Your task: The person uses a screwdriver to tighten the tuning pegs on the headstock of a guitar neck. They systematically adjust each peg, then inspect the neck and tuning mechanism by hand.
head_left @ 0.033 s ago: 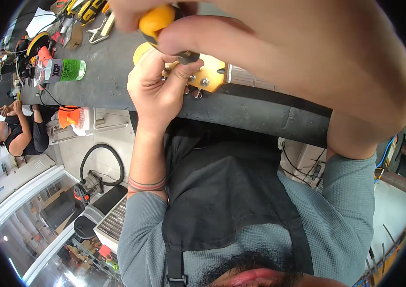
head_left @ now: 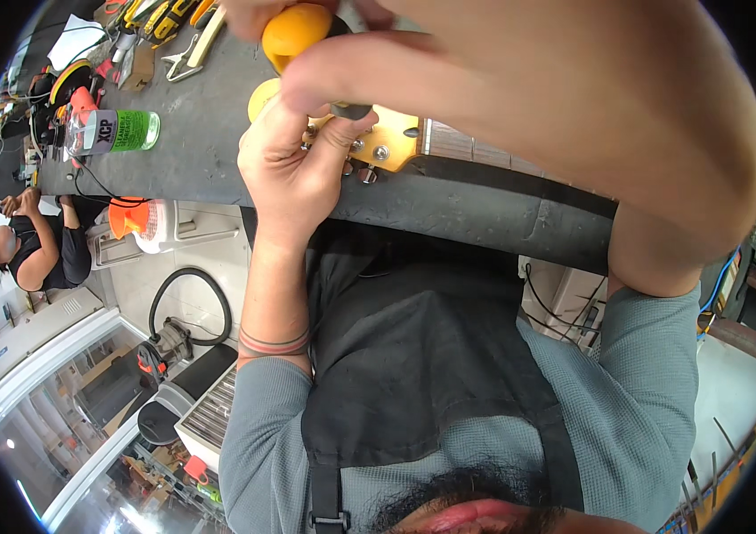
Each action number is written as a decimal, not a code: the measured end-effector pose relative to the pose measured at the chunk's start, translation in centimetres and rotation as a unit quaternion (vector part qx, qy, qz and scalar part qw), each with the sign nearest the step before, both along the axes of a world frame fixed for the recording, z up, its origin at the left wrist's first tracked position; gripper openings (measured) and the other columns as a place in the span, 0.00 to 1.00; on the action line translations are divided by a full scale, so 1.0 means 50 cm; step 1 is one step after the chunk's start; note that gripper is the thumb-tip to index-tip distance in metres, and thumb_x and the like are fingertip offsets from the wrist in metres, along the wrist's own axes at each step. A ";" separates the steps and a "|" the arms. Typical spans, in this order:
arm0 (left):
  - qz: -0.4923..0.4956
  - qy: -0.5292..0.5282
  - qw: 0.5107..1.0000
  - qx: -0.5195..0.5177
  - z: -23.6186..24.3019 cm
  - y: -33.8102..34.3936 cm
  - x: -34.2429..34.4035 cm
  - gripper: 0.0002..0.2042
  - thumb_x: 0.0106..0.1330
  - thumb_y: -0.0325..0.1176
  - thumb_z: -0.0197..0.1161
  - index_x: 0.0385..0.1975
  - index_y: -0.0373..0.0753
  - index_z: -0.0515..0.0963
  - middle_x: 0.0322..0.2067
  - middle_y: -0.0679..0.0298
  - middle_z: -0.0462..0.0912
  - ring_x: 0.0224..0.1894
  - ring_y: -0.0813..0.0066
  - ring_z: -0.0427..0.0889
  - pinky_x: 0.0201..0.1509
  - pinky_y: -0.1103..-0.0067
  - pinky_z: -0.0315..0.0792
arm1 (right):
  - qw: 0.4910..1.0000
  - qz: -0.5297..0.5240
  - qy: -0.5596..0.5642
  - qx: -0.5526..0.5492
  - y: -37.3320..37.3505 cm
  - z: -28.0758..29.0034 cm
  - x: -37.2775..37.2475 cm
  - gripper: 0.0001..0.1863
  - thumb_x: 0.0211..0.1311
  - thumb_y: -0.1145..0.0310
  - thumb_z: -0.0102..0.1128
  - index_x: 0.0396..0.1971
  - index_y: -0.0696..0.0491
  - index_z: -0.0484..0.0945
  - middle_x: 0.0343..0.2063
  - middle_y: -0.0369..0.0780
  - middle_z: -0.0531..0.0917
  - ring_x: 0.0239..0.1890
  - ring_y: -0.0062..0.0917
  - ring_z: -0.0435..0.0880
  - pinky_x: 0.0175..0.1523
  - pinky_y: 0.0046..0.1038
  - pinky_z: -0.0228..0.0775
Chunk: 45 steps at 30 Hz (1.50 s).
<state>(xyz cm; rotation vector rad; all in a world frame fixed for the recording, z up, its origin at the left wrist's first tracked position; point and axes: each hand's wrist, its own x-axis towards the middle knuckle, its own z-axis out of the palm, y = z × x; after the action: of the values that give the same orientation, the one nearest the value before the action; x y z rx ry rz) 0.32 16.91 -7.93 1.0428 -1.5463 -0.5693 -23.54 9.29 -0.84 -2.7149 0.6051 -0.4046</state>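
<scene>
A guitar neck lies on the dark workbench [head_left: 209,133], its pale yellow headstock [head_left: 393,138] with metal tuner posts pointing left and the fretboard [head_left: 476,149] running right. My left hand [head_left: 293,169] grips the headstock's end, thumb and fingers pinching a small dark part at a tuner. My right hand [head_left: 396,67] comes in from the top, shut around a yellow-handled screwdriver [head_left: 296,31] just above the left hand. My right forearm hides much of the neck; the tool's tip is hidden.
A green and white spray can [head_left: 115,131] lies on the bench at left, with pliers and yellow-handled tools [head_left: 164,22] beyond. Another person [head_left: 35,249] sits at far left. An orange object [head_left: 129,216] and a vacuum hose [head_left: 186,307] are beneath the bench.
</scene>
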 end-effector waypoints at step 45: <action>0.010 -0.046 0.999 -0.012 -0.005 0.006 0.020 0.02 0.74 0.20 0.76 0.38 0.30 0.89 0.34 0.63 0.95 0.35 0.80 0.89 0.38 0.81 0.80 | 1.000 0.013 0.018 0.003 0.009 0.002 0.011 0.17 0.69 0.77 0.70 0.56 0.55 0.83 0.45 0.41 0.87 0.50 0.31 0.88 0.58 0.34 0.81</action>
<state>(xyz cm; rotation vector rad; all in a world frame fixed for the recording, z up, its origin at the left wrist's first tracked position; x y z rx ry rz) 1.31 17.22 -8.17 1.0788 -1.6165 -0.4940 -23.01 9.75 -0.75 -2.7271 0.5782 -0.3474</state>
